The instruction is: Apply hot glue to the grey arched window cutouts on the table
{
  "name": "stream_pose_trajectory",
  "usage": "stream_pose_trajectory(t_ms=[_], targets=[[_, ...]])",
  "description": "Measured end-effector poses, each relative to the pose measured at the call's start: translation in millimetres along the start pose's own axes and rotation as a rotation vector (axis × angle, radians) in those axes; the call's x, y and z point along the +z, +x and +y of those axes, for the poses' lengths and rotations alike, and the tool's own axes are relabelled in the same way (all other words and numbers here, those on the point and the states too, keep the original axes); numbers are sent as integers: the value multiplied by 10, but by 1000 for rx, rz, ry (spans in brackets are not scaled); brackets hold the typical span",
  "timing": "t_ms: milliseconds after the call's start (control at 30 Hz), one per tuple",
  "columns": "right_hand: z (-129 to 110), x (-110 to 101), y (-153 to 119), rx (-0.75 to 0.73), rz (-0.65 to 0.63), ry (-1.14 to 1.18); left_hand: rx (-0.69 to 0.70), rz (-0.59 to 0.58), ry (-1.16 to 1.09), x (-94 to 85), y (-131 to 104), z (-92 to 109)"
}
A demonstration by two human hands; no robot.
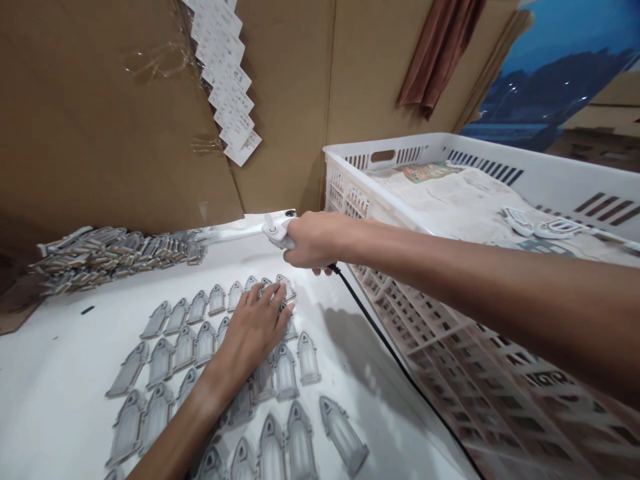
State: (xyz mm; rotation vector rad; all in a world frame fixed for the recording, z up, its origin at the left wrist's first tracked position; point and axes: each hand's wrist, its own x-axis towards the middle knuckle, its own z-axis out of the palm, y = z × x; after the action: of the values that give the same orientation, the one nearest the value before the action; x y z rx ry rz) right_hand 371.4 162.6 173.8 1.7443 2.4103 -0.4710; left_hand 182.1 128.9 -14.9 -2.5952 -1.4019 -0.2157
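My right hand (317,239) is closed round a white corded tool that looks like a glue gun (276,231), held above the far part of the white table. Its black cord (380,330) runs from below my fist toward the front. My left hand (257,320) lies palm down with its fingers spread, fingertips resting on the right end of the far row of small grey arched window-shaped pieces (217,299). Several rows of these pieces lie flat around and under that hand and forearm. A single arched piece (344,433) lies tilted at the near right.
At the back left a heap of arched pieces (125,253) is stacked against the cardboard wall (285,100). A large white plastic basket (400,200) stands at the right, holding cardboard and a few flat pieces. Paper labels (225,80) and a brown cloth (440,53) hang on the wall.
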Motion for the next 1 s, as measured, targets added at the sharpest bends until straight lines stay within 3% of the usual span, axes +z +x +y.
stream_pose_trajectory(t_ms=[700,1000], targets=[[9,9,11,-9,3,15,-30,29,-67,52,41,11],[32,27,48,-8,3,20,-5,21,-36,-19,-2,31]])
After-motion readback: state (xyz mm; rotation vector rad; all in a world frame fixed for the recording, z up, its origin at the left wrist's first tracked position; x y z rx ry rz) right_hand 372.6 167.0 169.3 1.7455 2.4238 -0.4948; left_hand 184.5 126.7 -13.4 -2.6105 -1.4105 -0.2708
